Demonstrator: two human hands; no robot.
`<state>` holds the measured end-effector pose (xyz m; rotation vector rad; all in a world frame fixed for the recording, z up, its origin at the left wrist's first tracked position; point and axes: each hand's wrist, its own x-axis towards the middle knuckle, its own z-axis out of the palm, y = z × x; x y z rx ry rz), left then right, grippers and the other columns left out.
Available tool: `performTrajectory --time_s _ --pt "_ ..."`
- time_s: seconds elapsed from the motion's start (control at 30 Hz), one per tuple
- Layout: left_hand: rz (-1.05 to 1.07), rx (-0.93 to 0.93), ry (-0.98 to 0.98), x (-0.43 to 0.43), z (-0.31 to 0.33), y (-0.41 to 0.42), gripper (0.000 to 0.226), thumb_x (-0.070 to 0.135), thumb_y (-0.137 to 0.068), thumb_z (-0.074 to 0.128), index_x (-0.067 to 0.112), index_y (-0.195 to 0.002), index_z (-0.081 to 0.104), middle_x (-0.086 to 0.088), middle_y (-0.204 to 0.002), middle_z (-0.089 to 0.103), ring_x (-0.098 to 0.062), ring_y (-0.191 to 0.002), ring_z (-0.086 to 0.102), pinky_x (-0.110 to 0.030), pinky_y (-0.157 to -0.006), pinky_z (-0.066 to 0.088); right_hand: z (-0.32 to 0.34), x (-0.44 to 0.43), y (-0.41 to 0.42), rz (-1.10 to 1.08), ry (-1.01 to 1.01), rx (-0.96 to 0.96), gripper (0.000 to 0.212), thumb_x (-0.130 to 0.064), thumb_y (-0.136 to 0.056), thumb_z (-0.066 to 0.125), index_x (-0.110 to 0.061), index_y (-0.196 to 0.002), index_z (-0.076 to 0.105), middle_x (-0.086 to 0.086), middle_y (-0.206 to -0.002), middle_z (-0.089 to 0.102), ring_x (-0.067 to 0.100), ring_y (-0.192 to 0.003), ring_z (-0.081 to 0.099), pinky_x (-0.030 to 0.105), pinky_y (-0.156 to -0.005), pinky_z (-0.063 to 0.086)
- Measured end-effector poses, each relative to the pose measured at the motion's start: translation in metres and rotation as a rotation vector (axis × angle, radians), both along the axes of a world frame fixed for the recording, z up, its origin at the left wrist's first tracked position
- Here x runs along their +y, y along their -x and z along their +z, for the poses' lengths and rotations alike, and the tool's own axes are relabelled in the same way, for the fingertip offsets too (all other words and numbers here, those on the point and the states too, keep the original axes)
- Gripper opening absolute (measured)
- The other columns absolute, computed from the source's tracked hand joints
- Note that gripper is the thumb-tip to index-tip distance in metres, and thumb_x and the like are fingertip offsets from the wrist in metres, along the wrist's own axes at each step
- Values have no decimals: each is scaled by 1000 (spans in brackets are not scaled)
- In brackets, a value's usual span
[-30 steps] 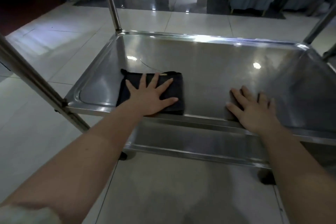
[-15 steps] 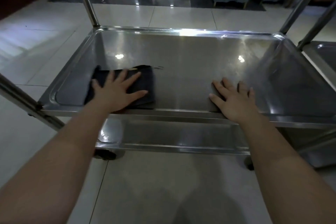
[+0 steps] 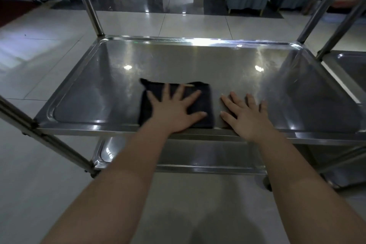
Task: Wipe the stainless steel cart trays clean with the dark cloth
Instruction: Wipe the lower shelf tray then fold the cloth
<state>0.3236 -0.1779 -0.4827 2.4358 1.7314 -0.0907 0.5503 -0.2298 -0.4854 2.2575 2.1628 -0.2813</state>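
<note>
I am seeing the left hand [image 3: 176, 113], fingers splayed flat on the dark cloth [image 3: 206, 103], sliding it rightward from the middle tray's [image 3: 89, 93] left end toward the flat, open right hand [image 3: 247, 117], so the near strip is getting covered.

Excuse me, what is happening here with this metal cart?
A person is wiping the middle tray of a stainless steel cart. The left hand presses flat on a folded dark cloth near the tray's front edge. The right hand rests flat on the bare steel just beside the cloth. Another tray sits below.
</note>
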Motion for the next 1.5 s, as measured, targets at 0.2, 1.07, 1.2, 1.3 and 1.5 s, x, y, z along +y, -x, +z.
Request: performTrajectory --time_s 0.2,1.07,1.2,1.3,1.5 --pt "-101 -63 -15 6 -5 3 82 97 -63 8 68 -139 -4 18 -161 -9 -28 -149 -14 -72 -105 -16 2 0 -6 -17 6 32 60 -66 -92 19 -52 -149 5 -20 -161 -2 23 -149 -4 54 -117 -5" --pt "347 39 -24 163 3 207 96 98 -52 -2 65 -142 -2 13 -163 -2 -30 -149 -3 -74 -107 -4 -14 79 87 53 -115 -32 71 -76 -84 5 -50 -150 -2 -13 -162 -4 29 -149 -4 51 -118 -4" --pt "345 19 -8 190 6 162 91 97 -61 4 61 -145 -1 10 -164 -3 -33 -149 -7 -75 -106 -6 -15 80 88 45 -131 -40 73 -75 -82 4 -49 -149 -3 -13 -162 -3 29 -149 -4 53 -118 -4" --pt "311 17 -4 198 8 118 83 93 -73 13 58 -147 1 8 -164 -4 -36 -148 -6 -76 -105 -5 -15 79 88 43 -123 -20 74 -76 -82 4 -49 -150 -2 -13 -162 -4 28 -149 -5 53 -118 -5" --pt "95 0 1 185 10 10 77 87 -80 20 56 -149 5 9 -164 -5 -38 -147 -13 -78 -103 -8 -13 78 89 36 -124 -37 71 -74 -85 10 -47 -151 0 -12 -163 -3 28 -149 -5 53 -117 -6"
